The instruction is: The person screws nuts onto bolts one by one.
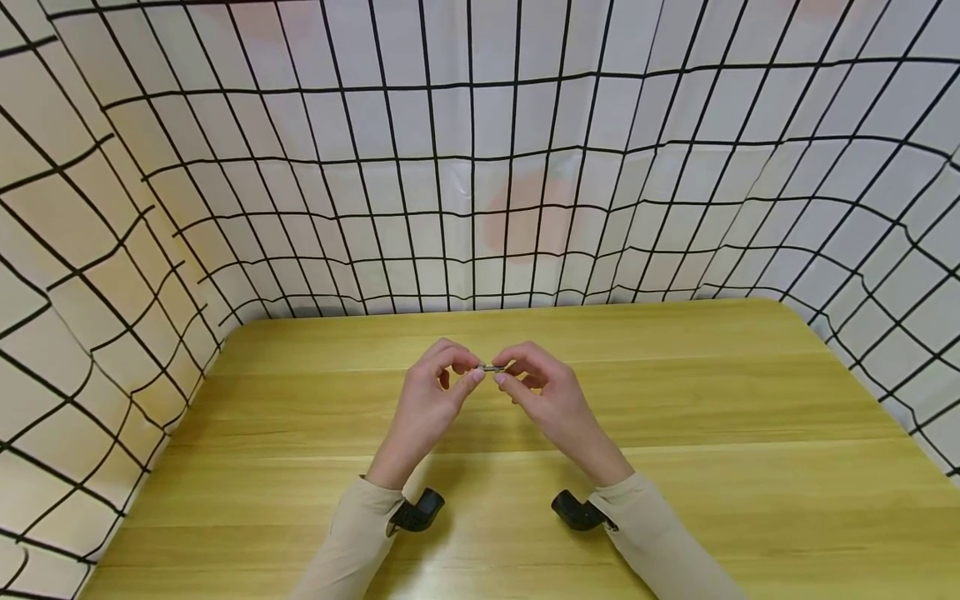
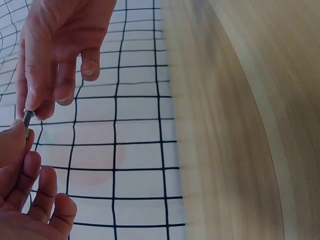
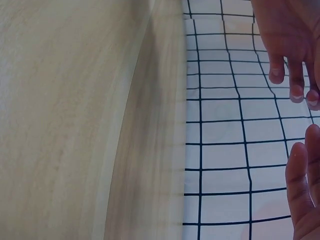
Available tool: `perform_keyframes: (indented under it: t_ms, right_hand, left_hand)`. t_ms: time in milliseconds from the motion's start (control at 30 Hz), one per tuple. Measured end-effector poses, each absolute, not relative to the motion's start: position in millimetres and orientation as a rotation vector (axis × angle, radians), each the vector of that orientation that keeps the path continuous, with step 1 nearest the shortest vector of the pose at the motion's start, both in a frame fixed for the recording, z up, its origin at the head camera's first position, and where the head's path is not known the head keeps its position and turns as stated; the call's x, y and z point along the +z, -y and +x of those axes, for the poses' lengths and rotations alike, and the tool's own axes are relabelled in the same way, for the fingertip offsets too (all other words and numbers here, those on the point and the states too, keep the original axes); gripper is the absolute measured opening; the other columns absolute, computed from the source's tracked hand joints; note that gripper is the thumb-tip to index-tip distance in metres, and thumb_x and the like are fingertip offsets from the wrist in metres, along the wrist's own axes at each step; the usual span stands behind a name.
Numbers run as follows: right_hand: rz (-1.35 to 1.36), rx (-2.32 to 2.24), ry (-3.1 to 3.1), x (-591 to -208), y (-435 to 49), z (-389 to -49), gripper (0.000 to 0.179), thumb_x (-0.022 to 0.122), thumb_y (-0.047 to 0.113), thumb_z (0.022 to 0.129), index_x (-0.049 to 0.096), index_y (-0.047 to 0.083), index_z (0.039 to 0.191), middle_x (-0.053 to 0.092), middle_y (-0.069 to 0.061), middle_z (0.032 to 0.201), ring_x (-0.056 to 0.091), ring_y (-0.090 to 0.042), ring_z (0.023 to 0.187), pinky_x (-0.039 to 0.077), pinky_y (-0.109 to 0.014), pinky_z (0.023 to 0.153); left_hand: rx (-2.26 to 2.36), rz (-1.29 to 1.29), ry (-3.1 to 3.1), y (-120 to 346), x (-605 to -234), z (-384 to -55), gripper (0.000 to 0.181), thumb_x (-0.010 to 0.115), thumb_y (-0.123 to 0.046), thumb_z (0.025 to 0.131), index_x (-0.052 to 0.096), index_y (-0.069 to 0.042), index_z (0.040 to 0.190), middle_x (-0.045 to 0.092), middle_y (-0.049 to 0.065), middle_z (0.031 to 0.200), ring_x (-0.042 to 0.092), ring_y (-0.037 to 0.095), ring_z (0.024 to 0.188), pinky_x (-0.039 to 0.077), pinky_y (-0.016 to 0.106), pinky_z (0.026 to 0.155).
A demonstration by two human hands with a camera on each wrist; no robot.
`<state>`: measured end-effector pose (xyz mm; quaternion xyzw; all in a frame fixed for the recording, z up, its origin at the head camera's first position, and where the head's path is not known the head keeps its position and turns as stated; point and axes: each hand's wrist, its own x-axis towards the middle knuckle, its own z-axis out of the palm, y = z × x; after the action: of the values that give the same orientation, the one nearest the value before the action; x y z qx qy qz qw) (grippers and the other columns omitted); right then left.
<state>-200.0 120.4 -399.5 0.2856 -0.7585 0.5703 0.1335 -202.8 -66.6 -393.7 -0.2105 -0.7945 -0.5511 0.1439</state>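
A small, slim metal rod, bolt-like in shape point(image 1: 492, 368), is held level above the wooden table point(image 1: 712, 500) between the two hands. My left hand point(image 1: 431, 385) pinches one end between thumb and index finger. At the other end, the thumb and index finger of my right hand point(image 1: 545, 390) grip it. The left wrist view shows the rod's dark shaft point(image 2: 27, 118) with a wider collar by the right fingertips; the fingers cover both ends. In the right wrist view only the lower fingers of both hands appear, and the rod is out of frame.
White cloth with a black grid point(image 1: 480, 183) stands behind the table and along both sides. Black wrist devices, left point(image 1: 418, 510) and right point(image 1: 577, 510), stick out from the beige sleeves over the tabletop.
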Motion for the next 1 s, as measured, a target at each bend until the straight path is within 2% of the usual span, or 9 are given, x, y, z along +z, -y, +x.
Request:
perform_keyframes:
  t_ms: [100, 200, 300, 467, 600, 733, 833, 1000]
  right_hand:
    - [0.782, 1.658, 2.228, -398, -119, -199, 0.015, 0.064, -0.003, 0.093, 0.065, 0.004, 0.107, 0.064, -0.012, 0.100, 0.061, -0.025, 0.081, 0.052, -0.034, 0.064]
    - [0.749, 1.686, 2.251, -406, -121, -204, 0.010, 0.062, 0.005, 0.096, 0.066, 0.009, 0.104, 0.064, -0.006, 0.095, 0.060, -0.025, 0.081, 0.052, -0.039, 0.064]
    - [0.727, 1.720, 2.271, -408, -122, -204, 0.007, 0.059, 0.014, 0.100, 0.066, 0.013, 0.099, 0.063, 0.000, 0.089, 0.060, -0.025, 0.079, 0.052, -0.042, 0.065]
    - [0.714, 1.747, 2.288, -410, -124, -205, 0.017, 0.056, 0.025, 0.102, 0.067, 0.012, 0.096, 0.062, -0.003, 0.082, 0.059, -0.035, 0.077, 0.053, -0.042, 0.065]
    - [0.714, 1.788, 2.283, -410, -125, -205, 0.021, 0.055, 0.025, 0.102, 0.067, 0.008, 0.102, 0.064, -0.007, 0.086, 0.059, -0.040, 0.079, 0.053, -0.039, 0.065]
    - [0.744, 1.752, 2.292, -410, -127, -207, 0.017, 0.059, 0.021, 0.101, 0.067, 0.014, 0.113, 0.066, -0.003, 0.096, 0.061, -0.032, 0.082, 0.053, -0.036, 0.065]
    - [0.786, 1.676, 2.310, -409, -128, -208, 0.024, 0.065, 0.017, 0.096, 0.064, 0.019, 0.120, 0.066, 0.004, 0.105, 0.063, -0.023, 0.086, 0.052, -0.035, 0.067]
    - [0.839, 1.631, 2.307, -407, -128, -208, 0.029, 0.070, 0.008, 0.092, 0.063, 0.015, 0.120, 0.064, 0.002, 0.112, 0.062, -0.017, 0.087, 0.052, -0.033, 0.069]
  left_hand:
    - [-1.588, -0.604, 2.293, 66, -394, -202, 0.006, 0.071, -0.014, 0.092, 0.071, -0.008, 0.093, 0.058, -0.007, 0.091, 0.053, 0.023, 0.087, 0.036, 0.034, 0.068]
    - [-1.590, -0.618, 2.281, 65, -395, -202, 0.002, 0.071, -0.012, 0.091, 0.071, -0.011, 0.092, 0.058, -0.007, 0.091, 0.052, 0.018, 0.086, 0.037, 0.036, 0.069]
    - [-1.611, -0.647, 2.252, 63, -397, -201, 0.005, 0.072, -0.009, 0.090, 0.071, -0.014, 0.092, 0.059, -0.005, 0.091, 0.052, 0.014, 0.084, 0.038, 0.041, 0.070]
    - [-1.648, -0.657, 2.221, 61, -399, -201, 0.007, 0.072, -0.007, 0.090, 0.071, -0.012, 0.093, 0.060, -0.002, 0.093, 0.052, 0.015, 0.084, 0.039, 0.046, 0.071]
    - [-1.653, -0.616, 2.233, 60, -398, -200, 0.005, 0.072, -0.004, 0.089, 0.071, -0.008, 0.093, 0.061, 0.001, 0.094, 0.053, 0.020, 0.085, 0.038, 0.048, 0.071]
    - [-1.657, -0.577, 2.250, 58, -390, -197, 0.006, 0.071, 0.002, 0.088, 0.070, -0.002, 0.092, 0.061, 0.008, 0.094, 0.052, 0.028, 0.087, 0.038, 0.046, 0.070]
    - [-1.674, -0.562, 2.249, 58, -378, -189, 0.006, 0.069, 0.005, 0.088, 0.069, 0.000, 0.091, 0.060, 0.012, 0.092, 0.052, 0.028, 0.087, 0.038, 0.044, 0.070]
    - [-1.693, -0.570, 2.245, 58, -365, -181, 0.003, 0.068, 0.001, 0.091, 0.068, 0.004, 0.092, 0.060, 0.013, 0.092, 0.051, 0.023, 0.086, 0.037, 0.044, 0.071]
